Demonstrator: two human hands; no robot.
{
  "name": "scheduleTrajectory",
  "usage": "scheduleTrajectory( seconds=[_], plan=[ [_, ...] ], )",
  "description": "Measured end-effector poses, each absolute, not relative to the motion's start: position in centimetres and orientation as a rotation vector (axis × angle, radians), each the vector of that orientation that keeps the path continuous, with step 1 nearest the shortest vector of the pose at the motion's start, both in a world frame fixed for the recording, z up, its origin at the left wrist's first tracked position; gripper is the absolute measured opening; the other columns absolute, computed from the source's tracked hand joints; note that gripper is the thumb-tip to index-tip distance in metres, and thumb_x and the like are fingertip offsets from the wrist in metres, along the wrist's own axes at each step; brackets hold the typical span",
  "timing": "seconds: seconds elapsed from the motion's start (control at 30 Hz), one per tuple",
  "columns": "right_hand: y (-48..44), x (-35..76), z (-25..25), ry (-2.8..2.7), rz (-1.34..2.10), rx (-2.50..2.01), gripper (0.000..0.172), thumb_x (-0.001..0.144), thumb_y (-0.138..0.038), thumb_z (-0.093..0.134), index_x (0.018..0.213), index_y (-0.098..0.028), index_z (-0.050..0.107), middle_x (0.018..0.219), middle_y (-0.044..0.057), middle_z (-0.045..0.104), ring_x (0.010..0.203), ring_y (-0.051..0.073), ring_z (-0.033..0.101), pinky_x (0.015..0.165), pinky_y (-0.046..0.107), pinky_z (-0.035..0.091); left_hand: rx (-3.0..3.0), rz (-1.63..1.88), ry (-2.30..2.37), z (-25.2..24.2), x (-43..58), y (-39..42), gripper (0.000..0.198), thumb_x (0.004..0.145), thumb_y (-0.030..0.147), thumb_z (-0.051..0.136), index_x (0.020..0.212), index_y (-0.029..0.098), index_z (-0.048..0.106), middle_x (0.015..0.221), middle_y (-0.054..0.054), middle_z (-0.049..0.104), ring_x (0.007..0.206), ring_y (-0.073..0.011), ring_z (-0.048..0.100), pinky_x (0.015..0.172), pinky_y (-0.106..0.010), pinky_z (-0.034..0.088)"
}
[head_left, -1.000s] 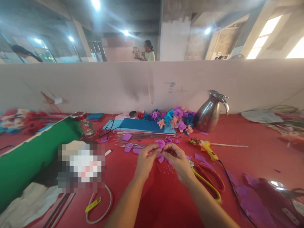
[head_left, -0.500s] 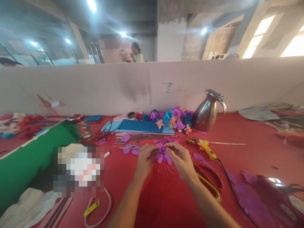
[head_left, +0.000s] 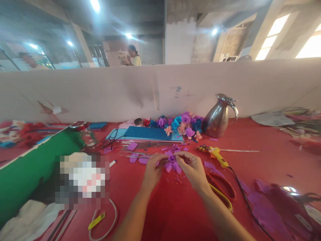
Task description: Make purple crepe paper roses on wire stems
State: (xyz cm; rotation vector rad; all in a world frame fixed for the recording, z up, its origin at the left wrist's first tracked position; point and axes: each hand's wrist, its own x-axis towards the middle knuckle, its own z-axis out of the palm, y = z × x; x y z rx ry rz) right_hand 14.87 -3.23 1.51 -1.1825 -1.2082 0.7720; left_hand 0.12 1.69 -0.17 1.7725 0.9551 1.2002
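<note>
Between my two hands is a small purple paper flower [head_left: 172, 158] with a tightly curled middle. My left hand [head_left: 155, 167] pinches it from the left, thumb and fingers closed at its edge. From the other side my right hand [head_left: 190, 167] grips a petal with thumb and forefinger. Loose purple paper petals [head_left: 133, 158] lie on the red table just left of and behind my hands, beside some thin wire stems [head_left: 136, 147]. A yellow glue gun [head_left: 218, 157] rests to the right. Scissors with red and yellow handles [head_left: 223, 187] lie partly hidden by my right forearm.
Finished paper flowers [head_left: 185, 122] are heaped at the back, next to blue paper sheets [head_left: 150, 133] and glasses [head_left: 113, 139]. A steel jug [head_left: 218, 117] stands behind. Left are a glass jar [head_left: 86, 135] and a green board [head_left: 37, 164]. The glue gun's black cord [head_left: 242, 190] runs along the right.
Both hands stay at the flower with almost no movement. In the background, one person has shifted a little left, and another person's head has risen above the partition at far left.
</note>
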Motion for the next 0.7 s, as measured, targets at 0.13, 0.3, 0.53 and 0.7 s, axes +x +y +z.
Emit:
scheduleTrajectory(
  seconds=[0.13,0.3,0.53,0.7],
  plan=[
    [-3.25,14.83,1.52,-1.183,0.774,-1.176,0.017,0.078,-0.03,0.058,0.083,-0.02,0.072,0.079,0.004,0.072,0.076,0.02,0.065,0.072,0.03,0.048,1.692,1.208,0.95,-0.16,0.18,1.63,0.015,0.074,0.023,0.06,0.078,0.022,0.073,0.082,-0.005,0.071,0.077,-0.0193,0.062,0.076,-0.03,0.047],
    [-3.3,14.7,1.65,-1.175,0.752,-1.192,0.015,0.077,-0.029,0.06,0.081,-0.02,0.071,0.079,0.004,0.072,0.074,0.019,0.065,0.07,0.029,0.048,1.673,1.211,0.961,-0.01,0.34,1.59,0.013,0.072,0.022,0.061,0.076,0.022,0.073,0.082,-0.004,0.071,0.077,-0.019,0.062,0.077,-0.03,0.047],
    [-3.51,14.48,1.93,-1.147,0.721,-1.194,0.015,0.08,-0.031,0.059,0.085,-0.02,0.068,0.078,0.004,0.071,0.071,0.017,0.064,0.069,0.028,0.047,1.553,1.172,0.941,0.24,0.31,1.61,0.013,0.072,0.025,0.061,0.078,0.02,0.072,0.08,-0.003,0.071,0.079,-0.0185,0.062,0.078,-0.029,0.047],
    [-3.81,14.74,2.14,-1.247,0.47,-1.2,0.009,0.08,-0.025,0.058,0.085,-0.022,0.065,0.082,0.004,0.065,0.077,0.019,0.059,0.072,0.033,0.045,1.513,1.204,0.949,0.37,0.44,1.51,0.011,0.07,0.026,0.065,0.076,0.02,0.072,0.078,-0.003,0.07,0.077,-0.0183,0.061,0.075,-0.029,0.047]
  ],
)
